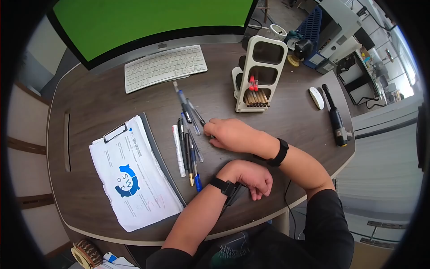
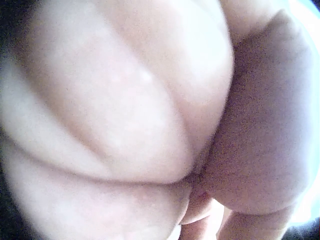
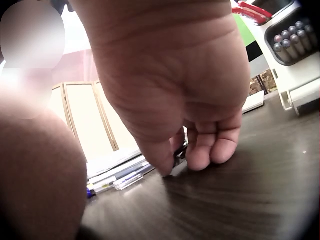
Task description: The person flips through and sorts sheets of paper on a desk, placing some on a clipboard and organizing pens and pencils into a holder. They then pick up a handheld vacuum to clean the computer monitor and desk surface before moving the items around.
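My right hand [image 1: 233,134] reaches in from the right and pinches the dark end of a clear-barrelled pen [image 1: 195,111] between thumb and fingers. In the right wrist view that hand [image 3: 185,100] is low over the wood, with a bit of black showing between the fingertips. To its left, several pens lie in a loose row, among them a white marker [image 1: 178,150], a black pen with a gold end [image 1: 188,157] and a blue-capped pen [image 1: 198,184]. Near the desk's front, my left hand [image 1: 251,177] hangs loosely curled with nothing in it; its palm [image 2: 110,100] fills the left wrist view.
A cream pen stand [image 1: 239,104] holds red pens and brown pencils behind the right hand. Clipped papers [image 1: 130,175] lie at left. A keyboard [image 1: 165,67] sits below the monitor [image 1: 156,27]. A white mouse [image 1: 316,97] and a black handheld tool [image 1: 335,119] are at right.
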Tool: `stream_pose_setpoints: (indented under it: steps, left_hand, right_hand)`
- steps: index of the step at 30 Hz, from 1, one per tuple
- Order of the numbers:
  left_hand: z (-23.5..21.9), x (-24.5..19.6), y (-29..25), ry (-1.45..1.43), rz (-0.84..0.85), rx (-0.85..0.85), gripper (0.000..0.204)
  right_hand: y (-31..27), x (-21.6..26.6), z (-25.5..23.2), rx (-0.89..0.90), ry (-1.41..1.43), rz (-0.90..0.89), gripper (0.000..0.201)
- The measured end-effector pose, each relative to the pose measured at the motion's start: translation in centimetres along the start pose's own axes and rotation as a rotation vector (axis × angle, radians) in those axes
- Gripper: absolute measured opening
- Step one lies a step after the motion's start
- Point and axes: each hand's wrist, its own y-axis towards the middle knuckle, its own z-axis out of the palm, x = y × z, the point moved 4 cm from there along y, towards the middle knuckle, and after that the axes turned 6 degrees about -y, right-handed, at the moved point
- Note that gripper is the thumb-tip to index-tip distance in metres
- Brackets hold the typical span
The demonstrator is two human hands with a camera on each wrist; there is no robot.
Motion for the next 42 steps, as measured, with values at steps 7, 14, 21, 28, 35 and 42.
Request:
stream_pose_setpoints:
  steps: [7, 14, 21, 28, 35, 42]
  left_hand:
    - [-0.1, 0.0, -0.2, -0.003, -0.005, -0.003, 0.018]
    - [-0.1, -0.1, -0.3, 0.004, -0.029, -0.031, 0.017]
    - [0.0, -0.1, -0.5, -0.015, -0.016, -0.021, 0.015]
    - [-0.1, 0.2, -0.1, -0.017, -0.015, -0.012, 0.015]
    - [0.0, -0.3, -0.5, 0.004, -0.03, -0.017, 0.016]
    - [0.0, -0.3, -0.4, -0.009, 0.007, -0.025, 0.016]
  right_hand:
    - [-7.4, 2.4, -8.8, -0.767, 0.035, 0.22, 0.017]
    - [-11.2, 0.1, -11.8, -0.88, -0.312, 0.494, 0.016]
    - [-6.7, -2.8, -10.4, -0.613, -0.328, 0.432, 0.041]
    - [-3.9, -3.6, -9.7, -0.52, -0.544, 0.197, 0.031]
    - [-4.6, -4.1, -9.6, -0.6, -0.361, 0.218, 0.026]
    - [-5.1, -3.1, -9.9, -0.679, -0.257, 0.295, 0.034]
